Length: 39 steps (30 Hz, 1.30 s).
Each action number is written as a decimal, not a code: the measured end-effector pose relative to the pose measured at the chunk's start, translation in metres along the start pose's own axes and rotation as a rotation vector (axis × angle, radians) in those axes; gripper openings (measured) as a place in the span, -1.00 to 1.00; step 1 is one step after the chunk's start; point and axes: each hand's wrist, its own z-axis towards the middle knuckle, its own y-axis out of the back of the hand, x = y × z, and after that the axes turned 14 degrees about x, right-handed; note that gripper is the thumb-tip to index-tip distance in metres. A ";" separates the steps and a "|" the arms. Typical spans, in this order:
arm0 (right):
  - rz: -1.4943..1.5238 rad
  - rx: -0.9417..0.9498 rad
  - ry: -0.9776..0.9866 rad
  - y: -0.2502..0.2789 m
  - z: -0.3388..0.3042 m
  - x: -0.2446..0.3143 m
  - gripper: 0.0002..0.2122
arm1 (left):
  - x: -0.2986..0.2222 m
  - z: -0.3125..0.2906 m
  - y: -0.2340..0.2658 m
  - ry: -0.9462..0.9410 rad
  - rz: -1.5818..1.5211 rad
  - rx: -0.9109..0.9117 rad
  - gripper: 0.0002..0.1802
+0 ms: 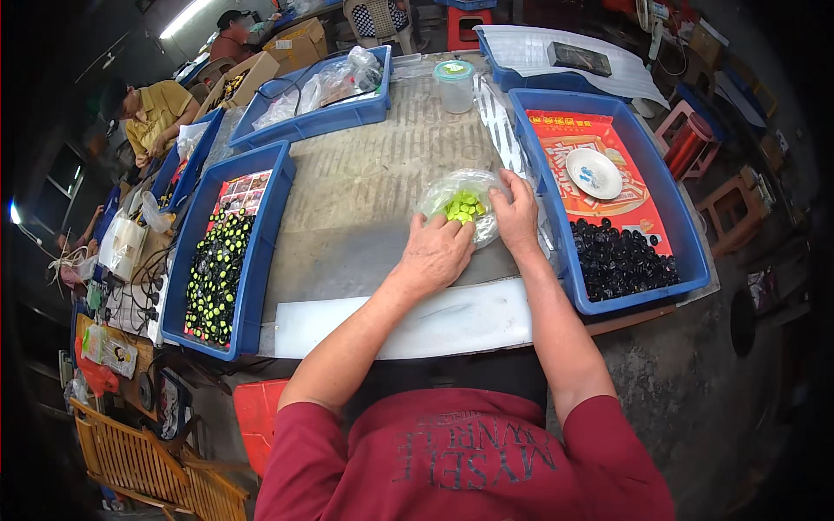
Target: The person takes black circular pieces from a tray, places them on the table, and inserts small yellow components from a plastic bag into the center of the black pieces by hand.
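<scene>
A clear plastic bag (441, 187) lies on the worktable with its mouth spread, and bright green small pieces (465, 207) are heaped in it. My left hand (437, 250) is at the near left side of the bag, its fingers bent over the rim beside the green pieces. On the right side of the bag, my right hand (516, 214) has its fingers curled on the plastic, thumb toward the pieces. Both hands appear closed on the bag; their fingertips are partly hidden.
A blue tray (280, 204) at left holds black pieces with green tops. The right blue tray (695, 252) holds black round parts (621, 260) and a white dish (594, 174). Behind stand a lidded clear tub (454, 87) and more trays. A white strip (404, 321) lines the front edge.
</scene>
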 end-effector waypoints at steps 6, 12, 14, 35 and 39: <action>-0.004 0.011 -0.007 -0.001 -0.001 0.001 -0.66 | -0.001 -0.008 -0.004 0.006 -0.055 0.013 -0.76; 0.001 0.020 -0.024 0.000 0.000 -0.002 -0.67 | -0.004 -0.007 0.000 0.004 -0.079 -0.078 -0.70; -0.006 0.023 -0.022 -0.001 0.000 -0.001 -0.67 | -0.004 -0.007 -0.001 0.008 -0.080 -0.077 -0.69; 0.019 0.054 -0.027 -0.003 0.001 -0.011 -0.70 | 0.005 -0.015 -0.002 0.018 -0.186 -0.392 -0.82; 0.033 0.081 0.005 0.001 0.004 -0.025 -0.70 | 0.004 -0.017 0.018 -0.012 -0.196 -0.434 -0.81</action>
